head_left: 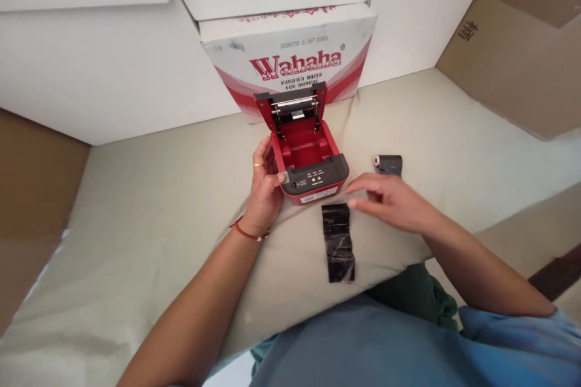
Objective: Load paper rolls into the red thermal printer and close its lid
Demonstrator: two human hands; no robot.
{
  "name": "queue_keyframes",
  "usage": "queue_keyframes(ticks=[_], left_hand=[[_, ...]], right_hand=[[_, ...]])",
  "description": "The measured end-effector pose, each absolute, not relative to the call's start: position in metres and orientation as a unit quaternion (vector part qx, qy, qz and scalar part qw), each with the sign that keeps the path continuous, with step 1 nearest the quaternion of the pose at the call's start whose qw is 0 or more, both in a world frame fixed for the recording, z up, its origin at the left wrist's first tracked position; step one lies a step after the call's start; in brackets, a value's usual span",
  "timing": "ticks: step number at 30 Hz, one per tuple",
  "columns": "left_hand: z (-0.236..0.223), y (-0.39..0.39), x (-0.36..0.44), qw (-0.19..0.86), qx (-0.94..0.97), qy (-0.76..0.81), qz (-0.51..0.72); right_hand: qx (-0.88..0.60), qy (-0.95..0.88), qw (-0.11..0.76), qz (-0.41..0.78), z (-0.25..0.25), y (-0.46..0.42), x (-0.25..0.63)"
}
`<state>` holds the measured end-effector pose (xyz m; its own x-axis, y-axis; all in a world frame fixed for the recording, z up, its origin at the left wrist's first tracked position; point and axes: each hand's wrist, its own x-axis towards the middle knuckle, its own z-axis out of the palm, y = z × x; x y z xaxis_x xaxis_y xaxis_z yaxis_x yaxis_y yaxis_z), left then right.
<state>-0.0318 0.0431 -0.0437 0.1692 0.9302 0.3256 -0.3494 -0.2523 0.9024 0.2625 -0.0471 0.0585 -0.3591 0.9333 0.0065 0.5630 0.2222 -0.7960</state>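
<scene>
A small red and black thermal printer [313,172] stands on the cloth with its lid [290,100] raised, and its red paper bay looks empty. My left hand [265,187] grips the printer's left side, thumb on the front corner and fingers along the wall. Just off the printer's front right corner hovers my right hand [390,199], thumb and forefinger apart with nothing between them. Below those fingertips lies a creased, shiny black strip [338,245]. A small dark roll [389,164] with a pale core sits behind my right hand, partly hidden by it.
Behind the printer leans a Wahaha water carton [290,60]. White boxes [136,72] are stacked along the back. Brown cardboard boxes stand at the right [512,54] and the left [36,205]. A pale greenish cloth [172,205] covers the work surface.
</scene>
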Motion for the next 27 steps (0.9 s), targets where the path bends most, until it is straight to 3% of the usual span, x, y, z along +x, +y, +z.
queue_keyframes(ticks=[4,8,11,21,24,27], left_hand=[[-0.042,0.042,-0.031,0.564,0.510,0.263,0.594],[-0.047,0.042,-0.030,0.573,0.488,0.272,0.600],[-0.048,0.042,-0.030,0.577,0.489,0.276,0.593],[-0.039,0.036,-0.031,0.567,0.523,0.264,0.579],[-0.043,0.038,-0.030,0.573,0.517,0.262,0.579],[-0.042,0.037,-0.029,0.574,0.511,0.263,0.584]], right_hand=[[-0.636,-0.671,0.330,0.192,0.069,-0.027,0.313],[-0.692,-0.675,0.241,0.090,0.048,-0.001,0.356],[-0.654,-0.729,0.179,0.095,0.029,0.006,0.366],[-0.645,-0.750,0.104,0.106,0.017,0.009,0.376],[-0.642,-0.750,0.087,0.137,0.039,0.006,0.372],[-0.560,-0.778,0.107,0.262,0.094,-0.007,0.364]])
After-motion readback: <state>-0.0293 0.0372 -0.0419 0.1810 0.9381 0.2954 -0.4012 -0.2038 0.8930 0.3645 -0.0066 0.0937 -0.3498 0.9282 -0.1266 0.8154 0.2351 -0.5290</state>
